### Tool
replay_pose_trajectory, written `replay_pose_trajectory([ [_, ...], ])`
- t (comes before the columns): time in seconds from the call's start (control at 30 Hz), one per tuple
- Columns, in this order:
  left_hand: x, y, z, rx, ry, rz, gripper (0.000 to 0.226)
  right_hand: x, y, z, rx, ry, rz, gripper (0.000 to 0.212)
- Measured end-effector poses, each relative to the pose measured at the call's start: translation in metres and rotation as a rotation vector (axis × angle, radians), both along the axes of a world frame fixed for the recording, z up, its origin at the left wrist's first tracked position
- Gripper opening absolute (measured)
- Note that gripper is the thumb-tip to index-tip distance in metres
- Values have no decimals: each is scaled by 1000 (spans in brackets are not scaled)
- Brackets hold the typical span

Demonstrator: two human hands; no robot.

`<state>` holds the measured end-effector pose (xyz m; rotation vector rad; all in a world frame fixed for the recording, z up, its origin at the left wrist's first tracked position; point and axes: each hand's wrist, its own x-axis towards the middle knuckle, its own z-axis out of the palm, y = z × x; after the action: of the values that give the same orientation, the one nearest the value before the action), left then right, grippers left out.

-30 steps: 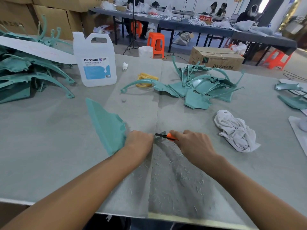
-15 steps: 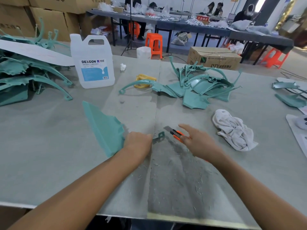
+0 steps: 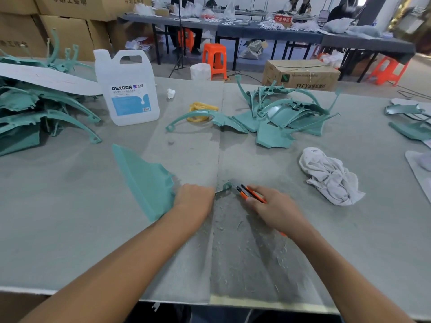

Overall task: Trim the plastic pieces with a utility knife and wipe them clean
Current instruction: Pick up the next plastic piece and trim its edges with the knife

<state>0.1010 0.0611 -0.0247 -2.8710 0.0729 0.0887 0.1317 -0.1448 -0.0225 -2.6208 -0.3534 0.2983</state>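
Plastic piece (image 3: pixel 144 180) is gripped by left hand (image 3: pixel 194 199), narrow end projecting rightward; knife (image 3: pixel 250 194), clasped in right hand (image 3: pixel 272 210), is held just beside that end.

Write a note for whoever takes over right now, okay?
Left hand grips the teal piece.
Right hand lies over the knife, blade near the piece's tab; grip unclear.
Shavings in front show trimming is under way.
Rag lies to the right, touched by neither hand.
Left to do: finish trimming, wipe it, then the pile.
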Motion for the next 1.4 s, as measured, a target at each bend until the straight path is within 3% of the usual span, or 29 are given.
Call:
replay_pose_trajectory([
  [0.3,0,0,0,-6,-9,3,29,7,-1,-1,24,68,3,41],
  [0.57,-1,1,0,-1,-2,-12,29,9,-2,-8,-93,-71,16,40],
  [0.93,1,1,-3,8,6,0,28,19,-8,-8,-29,-11,69,41],
  [1.23,2,2,-4,24,12,-26,29,48,-8,-3,-191,-42,175,43],
  [1.4,2,3,-6,29,2,-33,28,50,-15,-4,-112,-43,205,41],
])
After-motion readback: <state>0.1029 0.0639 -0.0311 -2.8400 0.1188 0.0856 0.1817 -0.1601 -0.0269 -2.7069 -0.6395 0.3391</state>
